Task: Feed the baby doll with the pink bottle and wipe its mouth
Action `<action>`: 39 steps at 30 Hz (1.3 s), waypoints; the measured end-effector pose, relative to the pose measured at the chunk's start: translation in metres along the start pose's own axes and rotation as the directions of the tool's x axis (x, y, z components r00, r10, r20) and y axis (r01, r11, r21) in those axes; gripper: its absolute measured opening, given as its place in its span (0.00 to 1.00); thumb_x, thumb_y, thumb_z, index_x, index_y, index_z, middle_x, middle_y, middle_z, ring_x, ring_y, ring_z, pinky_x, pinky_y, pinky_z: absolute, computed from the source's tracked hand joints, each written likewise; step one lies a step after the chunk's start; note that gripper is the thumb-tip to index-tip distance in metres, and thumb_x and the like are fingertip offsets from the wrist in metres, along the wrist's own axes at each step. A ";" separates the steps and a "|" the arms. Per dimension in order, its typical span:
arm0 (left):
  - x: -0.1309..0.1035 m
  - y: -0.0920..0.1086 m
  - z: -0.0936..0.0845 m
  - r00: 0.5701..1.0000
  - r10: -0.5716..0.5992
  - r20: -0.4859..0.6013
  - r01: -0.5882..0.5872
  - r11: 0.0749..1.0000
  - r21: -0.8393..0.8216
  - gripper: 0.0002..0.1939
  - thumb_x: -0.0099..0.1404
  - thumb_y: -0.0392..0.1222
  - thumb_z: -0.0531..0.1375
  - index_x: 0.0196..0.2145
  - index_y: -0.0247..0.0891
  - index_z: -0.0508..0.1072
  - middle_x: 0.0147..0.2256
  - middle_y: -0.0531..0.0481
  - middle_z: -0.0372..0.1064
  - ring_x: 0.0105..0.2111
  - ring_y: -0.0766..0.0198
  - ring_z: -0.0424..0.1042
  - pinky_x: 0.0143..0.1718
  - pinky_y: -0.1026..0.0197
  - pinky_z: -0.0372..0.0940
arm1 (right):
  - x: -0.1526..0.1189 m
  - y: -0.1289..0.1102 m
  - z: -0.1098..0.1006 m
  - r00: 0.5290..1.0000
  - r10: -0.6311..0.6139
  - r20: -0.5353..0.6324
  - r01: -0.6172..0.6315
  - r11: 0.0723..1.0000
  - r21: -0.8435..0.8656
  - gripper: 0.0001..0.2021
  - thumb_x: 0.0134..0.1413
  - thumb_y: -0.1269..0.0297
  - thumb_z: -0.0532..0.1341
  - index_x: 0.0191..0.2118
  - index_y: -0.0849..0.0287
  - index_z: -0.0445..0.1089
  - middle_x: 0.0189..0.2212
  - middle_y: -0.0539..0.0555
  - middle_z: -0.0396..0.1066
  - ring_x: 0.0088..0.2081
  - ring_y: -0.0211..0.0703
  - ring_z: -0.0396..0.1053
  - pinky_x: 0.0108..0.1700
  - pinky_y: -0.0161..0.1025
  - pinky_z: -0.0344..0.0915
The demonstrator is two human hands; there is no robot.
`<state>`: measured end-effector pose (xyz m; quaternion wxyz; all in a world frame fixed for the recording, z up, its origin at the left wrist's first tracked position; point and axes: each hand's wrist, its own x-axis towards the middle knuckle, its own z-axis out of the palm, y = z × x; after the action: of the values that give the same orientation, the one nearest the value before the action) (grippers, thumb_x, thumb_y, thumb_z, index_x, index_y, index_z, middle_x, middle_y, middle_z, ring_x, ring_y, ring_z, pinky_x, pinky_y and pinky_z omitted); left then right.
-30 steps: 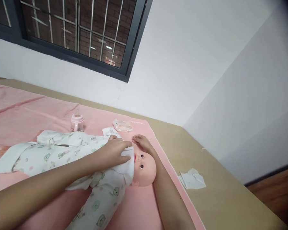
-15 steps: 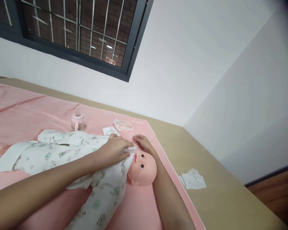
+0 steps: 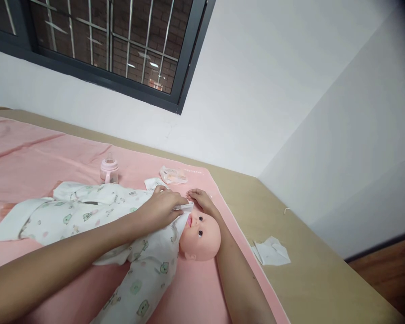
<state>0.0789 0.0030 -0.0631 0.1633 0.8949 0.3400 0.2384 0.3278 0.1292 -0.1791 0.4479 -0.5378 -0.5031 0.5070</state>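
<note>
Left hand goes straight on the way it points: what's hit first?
Probably the right hand, just beyond the shirt collar that the left hand pinches; whether they're level is hard to tell.

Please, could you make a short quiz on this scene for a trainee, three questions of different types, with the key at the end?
1. Which hand is pinching the white fabric near the chin of the doll?
2. True or false: the bottle is upright, teat pointing up.
3. Where does the loose white piece lie?
A) On the doll's legs
B) Mostly on the tan surface, at the edge of the pink mat
C) Underneath the bottle

Key:
1. The left hand.
2. True.
3. B.
</note>
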 end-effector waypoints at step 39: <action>-0.009 0.005 -0.013 0.995 -0.092 0.037 0.097 0.984 -0.152 0.11 0.61 0.44 0.53 0.24 0.39 0.58 0.25 0.53 0.62 0.28 0.61 0.65 0.30 0.61 0.57 | -0.007 -0.006 0.003 1.000 -0.009 -0.024 0.009 1.000 -0.014 0.02 0.46 0.72 0.62 0.30 0.60 0.71 0.30 0.52 0.75 0.34 0.38 0.73 0.45 0.36 0.69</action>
<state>0.0691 -0.0050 -0.0530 0.2479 0.8659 0.3604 0.2427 0.3242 0.1231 -0.1731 0.4526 -0.5446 -0.5034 0.4951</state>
